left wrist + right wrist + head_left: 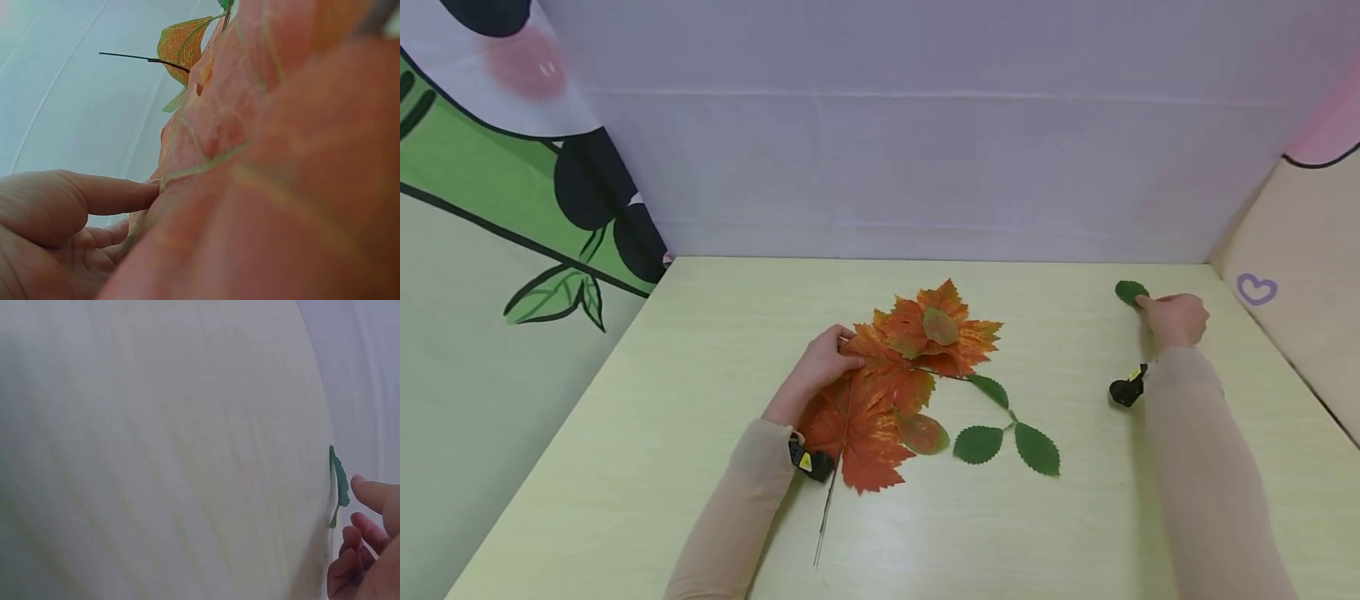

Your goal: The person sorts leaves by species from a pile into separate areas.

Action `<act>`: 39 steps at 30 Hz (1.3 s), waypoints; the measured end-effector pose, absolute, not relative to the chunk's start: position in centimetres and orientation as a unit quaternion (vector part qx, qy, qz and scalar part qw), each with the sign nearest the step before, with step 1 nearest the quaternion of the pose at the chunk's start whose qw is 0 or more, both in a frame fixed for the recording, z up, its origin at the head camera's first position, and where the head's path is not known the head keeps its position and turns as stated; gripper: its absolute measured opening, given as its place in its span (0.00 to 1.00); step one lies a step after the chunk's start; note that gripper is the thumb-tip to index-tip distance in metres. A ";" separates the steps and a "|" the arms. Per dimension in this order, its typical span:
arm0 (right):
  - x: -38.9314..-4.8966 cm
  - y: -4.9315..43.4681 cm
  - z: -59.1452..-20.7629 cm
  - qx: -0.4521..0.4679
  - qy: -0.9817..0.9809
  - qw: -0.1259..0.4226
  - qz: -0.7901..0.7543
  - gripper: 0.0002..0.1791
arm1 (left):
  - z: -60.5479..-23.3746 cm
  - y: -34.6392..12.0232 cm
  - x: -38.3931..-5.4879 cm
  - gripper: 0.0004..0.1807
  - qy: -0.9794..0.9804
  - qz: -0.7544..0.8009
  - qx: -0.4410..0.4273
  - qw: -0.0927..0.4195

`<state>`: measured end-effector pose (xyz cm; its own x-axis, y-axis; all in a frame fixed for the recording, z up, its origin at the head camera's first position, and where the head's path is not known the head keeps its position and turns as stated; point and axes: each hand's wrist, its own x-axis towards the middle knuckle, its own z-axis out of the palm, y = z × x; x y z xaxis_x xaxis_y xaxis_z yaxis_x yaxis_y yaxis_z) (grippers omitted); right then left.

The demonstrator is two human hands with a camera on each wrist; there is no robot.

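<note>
The left hand (817, 367) pinches the orange leaves (876, 437) on the surface (1000, 533); the right hand (1176, 320), grip parted, meets a green leaf's (1127, 291) edge, far right. Both seem light, flexible, best taken by their stems (826, 518).

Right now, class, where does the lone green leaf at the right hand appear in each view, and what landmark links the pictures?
Head: the lone green leaf is in the right half, about mid-height.
Left wrist: not in it.
Right wrist: near the right edge, just below mid-height.
Shared landmark: the right hand, in the head and right wrist views.
</note>
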<state>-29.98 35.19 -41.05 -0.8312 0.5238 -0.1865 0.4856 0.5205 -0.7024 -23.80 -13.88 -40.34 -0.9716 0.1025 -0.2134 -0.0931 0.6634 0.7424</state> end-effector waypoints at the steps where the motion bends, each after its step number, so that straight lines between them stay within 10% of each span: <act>1: -30.0 35.2 -41.0 -0.279 -0.879 0.020 0.386 0.35 | -40.3 -13.9 -23.8 0.24 0.905 0.409 0.003 0.119; 39: -26.0 21.1 -38.2 0.096 -0.969 -0.011 0.225 0.17 | -40.4 -13.9 -23.9 0.24 0.905 0.406 0.011 0.123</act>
